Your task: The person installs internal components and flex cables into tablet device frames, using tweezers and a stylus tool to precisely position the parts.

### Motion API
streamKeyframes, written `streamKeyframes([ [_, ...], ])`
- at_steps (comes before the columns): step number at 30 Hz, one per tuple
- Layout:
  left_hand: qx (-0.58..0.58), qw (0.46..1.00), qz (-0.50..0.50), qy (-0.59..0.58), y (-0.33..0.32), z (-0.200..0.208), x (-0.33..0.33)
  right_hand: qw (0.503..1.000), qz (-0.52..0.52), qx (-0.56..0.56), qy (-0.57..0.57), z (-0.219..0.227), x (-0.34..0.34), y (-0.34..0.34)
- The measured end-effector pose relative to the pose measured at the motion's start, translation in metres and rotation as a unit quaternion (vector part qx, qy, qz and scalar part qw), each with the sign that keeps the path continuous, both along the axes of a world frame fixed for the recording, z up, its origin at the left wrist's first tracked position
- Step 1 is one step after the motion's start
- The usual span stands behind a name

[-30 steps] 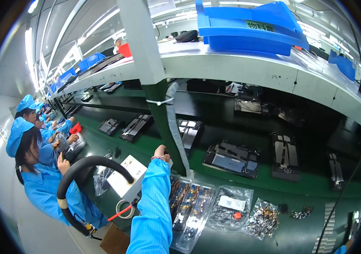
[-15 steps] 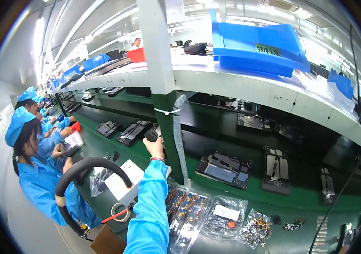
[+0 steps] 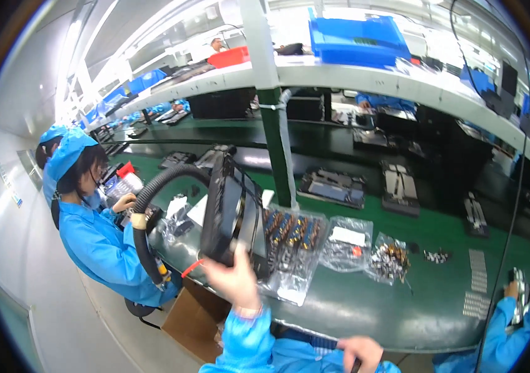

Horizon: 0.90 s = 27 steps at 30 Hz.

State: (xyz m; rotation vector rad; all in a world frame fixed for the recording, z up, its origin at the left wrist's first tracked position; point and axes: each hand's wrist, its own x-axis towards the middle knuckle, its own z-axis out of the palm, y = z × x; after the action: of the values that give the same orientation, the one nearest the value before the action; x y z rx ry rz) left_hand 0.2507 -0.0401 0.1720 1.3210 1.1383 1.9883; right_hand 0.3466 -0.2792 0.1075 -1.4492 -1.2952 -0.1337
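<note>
My left hand point(image 3: 237, 280) grips the lower edge of a partly disassembled tablet point(image 3: 254, 214) with a thick black frame and grey panels. The tablet is tilted up on its side above the bench, and my fingers behind it are hidden. My right hand point(image 3: 364, 353) is low at the bottom edge, close to my body. Its fingers are curled round a small dark object point(image 3: 356, 365), too little of which shows to name. Beside the tablet lies a clear tray point(image 3: 293, 295) with rows of small orange, blue and dark parts.
A black flexible hose point(image 3: 142, 205) arches left of the tablet, near a co-worker point(image 3: 100, 242). Bagged parts point(image 3: 347, 252) and loose metal pieces point(image 3: 390, 261) lie rightward. Other opened tablets point(image 3: 333, 186) rest behind a green post point(image 3: 275, 149). Below is a cardboard box point(image 3: 193, 320); another person's hands point(image 3: 513, 291) work far right.
My left hand has come back from the far side of the bench toward me, bringing the tablet. My right hand has come into view. The view has shifted.
</note>
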Motion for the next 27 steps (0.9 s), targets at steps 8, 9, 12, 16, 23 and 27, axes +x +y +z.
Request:
streamKeyframes([
  [8,-0.284,0.779,-0.491,-0.267,-0.097,-0.079,-0.128,0.789,0.239,0.0,0.566,-0.036,0.058,-0.043],
  [9,-0.317,0.764,-0.499,-0.257,-0.102,-0.089,-0.122,0.779,0.291,-0.042,0.554,-0.046,0.068,-0.051],
  [12,-0.397,0.671,-0.577,-0.242,-0.098,-0.102,-0.078,0.855,0.089,-0.049,0.509,-0.045,0.06,-0.059],
  [16,-0.298,0.718,-0.623,-0.083,-0.1,-0.106,-0.039,0.805,0.024,0.026,0.592,-0.051,0.063,-0.093],
  [23,0.06,0.744,-0.464,0.477,-0.12,-0.129,-0.059,0.815,-0.096,0.06,0.568,-0.071,0.064,-0.111],
  [27,0.013,0.742,-0.468,0.48,-0.121,-0.137,-0.047,0.833,-0.169,-0.027,0.527,-0.078,0.065,-0.092],
])
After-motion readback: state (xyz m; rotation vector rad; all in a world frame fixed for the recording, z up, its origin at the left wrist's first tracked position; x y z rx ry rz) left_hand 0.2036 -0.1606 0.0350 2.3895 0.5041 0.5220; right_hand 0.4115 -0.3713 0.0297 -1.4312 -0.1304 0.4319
